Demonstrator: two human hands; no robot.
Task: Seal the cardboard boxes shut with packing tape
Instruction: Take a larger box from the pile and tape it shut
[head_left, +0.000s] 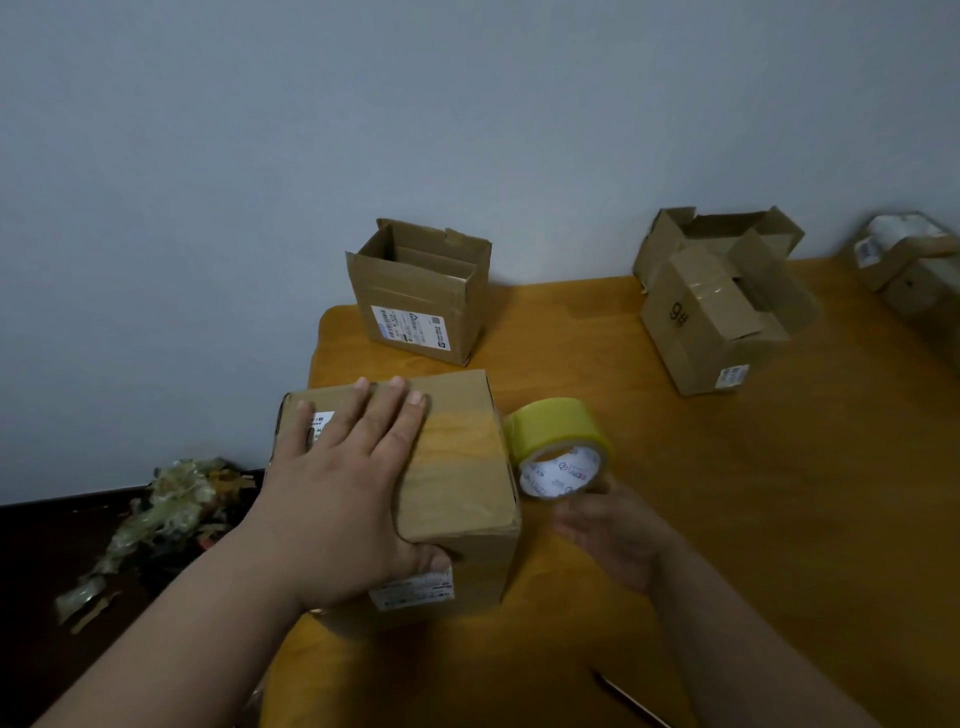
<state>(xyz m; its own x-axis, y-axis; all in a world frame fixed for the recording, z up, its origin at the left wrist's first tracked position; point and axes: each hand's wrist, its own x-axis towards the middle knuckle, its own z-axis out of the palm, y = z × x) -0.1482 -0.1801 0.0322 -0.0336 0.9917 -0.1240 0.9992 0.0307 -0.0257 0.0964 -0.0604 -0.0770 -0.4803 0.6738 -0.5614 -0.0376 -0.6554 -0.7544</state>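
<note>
A closed cardboard box (462, 467) stands at the near left corner of the table, a strip of yellowish tape running across its top. My left hand (348, 478) lies flat on the box top with fingers spread and the thumb hooked over the near edge. Just right of the box, my right hand (608, 530) holds a roll of yellow packing tape (561, 441) from below, and the tape runs from the roll onto the box.
An open box (421, 296) with a label stands at the back left. A box marked 9# (722, 322) leans against another open box (717, 228) at the back right. One more box (909, 260) is at the far right edge. Crumpled tape scraps (166, 514) lie on the floor, left. The wooden table (727, 493) spreads right.
</note>
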